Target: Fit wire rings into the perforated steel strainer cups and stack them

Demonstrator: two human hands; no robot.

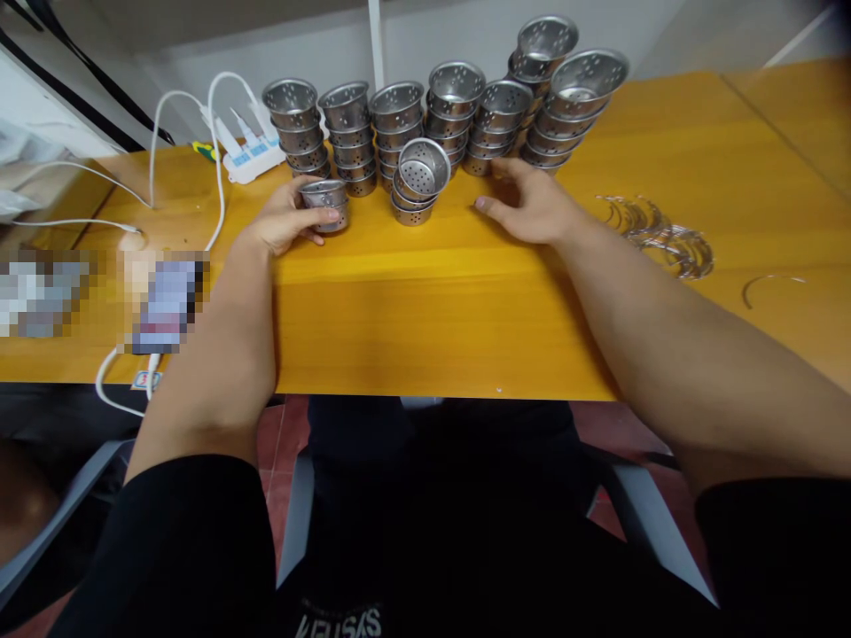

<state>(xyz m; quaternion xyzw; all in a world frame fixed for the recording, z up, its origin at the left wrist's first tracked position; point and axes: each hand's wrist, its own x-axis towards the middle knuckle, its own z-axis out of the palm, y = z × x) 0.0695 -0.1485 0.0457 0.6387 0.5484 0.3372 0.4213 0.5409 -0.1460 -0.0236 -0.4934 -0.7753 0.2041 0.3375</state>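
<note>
I sit at a small assembly station, a workshop rather than a home: my yellow wooden surface [425, 301] carries rows of stacked, identical perforated metal cups [399, 124], a heap of bent wire rings [665, 235] lies to my right, and a white power strip [249, 158] with trailing cables [217, 177] sits by the wall [452, 35].

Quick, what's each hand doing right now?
Left hand: closed around a small perforated metal cup.
Right hand: open, resting on the table, holding nothing.
</note>
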